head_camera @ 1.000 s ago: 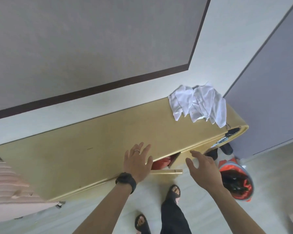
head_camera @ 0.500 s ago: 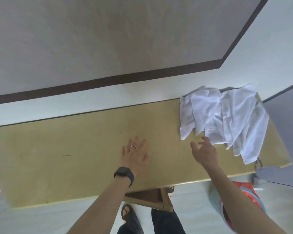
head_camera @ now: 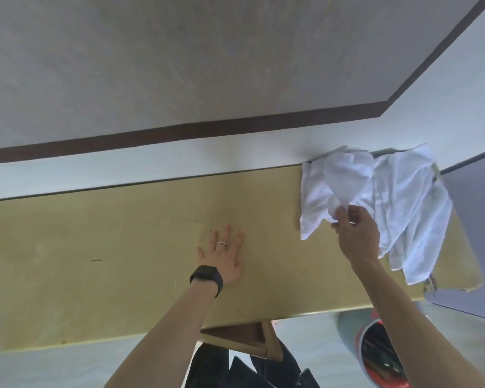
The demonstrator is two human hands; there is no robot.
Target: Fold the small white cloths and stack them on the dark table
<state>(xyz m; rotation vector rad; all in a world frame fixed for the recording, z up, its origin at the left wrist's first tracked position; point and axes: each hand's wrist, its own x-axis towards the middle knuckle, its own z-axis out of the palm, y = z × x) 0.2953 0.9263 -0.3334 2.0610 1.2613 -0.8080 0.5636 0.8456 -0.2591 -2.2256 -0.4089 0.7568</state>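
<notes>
The long yellowish desk (head_camera: 95, 247) runs across the view, its far edge against a pale wall (head_camera: 151, 175) with a dark band. The left part of the top shows plain wood with one small dark scratch.

Near the middle, the left hand (head_camera: 224, 256) rests palm down on the wood. Its fingers (head_camera: 228, 233) are straight and spread and hold nothing. A ring (head_camera: 221, 243) sits on one finger and a black watch (head_camera: 207, 277) on the wrist. Below the near edge, a wooden frame (head_camera: 249, 340) shows under the desk.

Further right, the right hand (head_camera: 356, 236) reaches into the near-left side of the white cloths (head_camera: 403, 197), with thumb and fingers curled onto a fold of fabric. The cloths lie in one crumpled, overlapping heap at the right end of the desk. The heap touches the wall at the back and reaches close to the chipped near corner. A red-rimmed bin (head_camera: 375, 354) stands on the floor below.

This looks like the very start of the task, with one cloth being picked out of the heap. Nothing is folded and no stack is in view. The next move probably calls for drawing the pinched cloth clear toward the middle of the desk. The fabric is limp and tangled, so neighbouring cloths may drag along. The left hand would likely need to take a second corner so the cloth can be spread flat before folding.
</notes>
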